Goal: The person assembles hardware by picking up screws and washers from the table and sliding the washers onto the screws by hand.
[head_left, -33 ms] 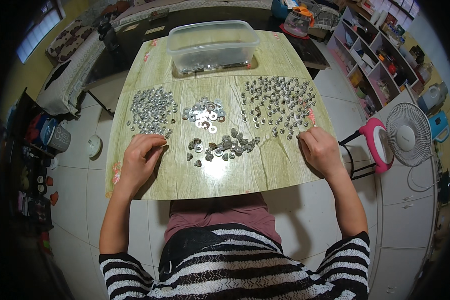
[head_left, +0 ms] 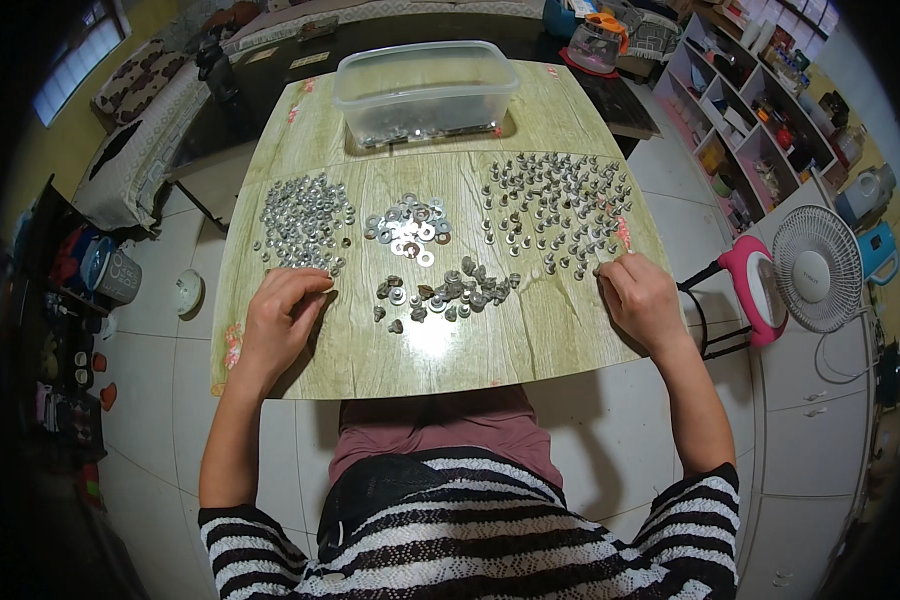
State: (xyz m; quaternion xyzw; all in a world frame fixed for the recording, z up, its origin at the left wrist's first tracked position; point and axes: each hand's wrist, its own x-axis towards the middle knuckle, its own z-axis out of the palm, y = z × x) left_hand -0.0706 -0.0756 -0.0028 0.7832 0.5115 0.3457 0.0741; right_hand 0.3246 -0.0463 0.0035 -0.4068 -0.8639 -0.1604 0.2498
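Note:
My left hand (head_left: 282,312) rests at the near edge of a pile of shiny silver nuts (head_left: 305,215), thumb and fingers pinched together. Anything between those fingertips is too small to make out. On the other side, my right hand (head_left: 638,302) lies with curled fingers just below a spread of small screws (head_left: 550,205), many standing on their heads. Its fingertips hide whatever they may hold. Flat washers (head_left: 408,228), some rusty, lie heaped in the middle. Nearer me is a loose cluster of dull grey metal pieces (head_left: 460,290), with a few washers or screws among them.
A clear plastic tub (head_left: 425,100) with metal parts in its bottom stands at the far side of the green wood-grain table (head_left: 360,360). Right of the table are a pink-backed chair (head_left: 755,290) and a white fan (head_left: 815,270). Shelves (head_left: 745,110) stand behind them.

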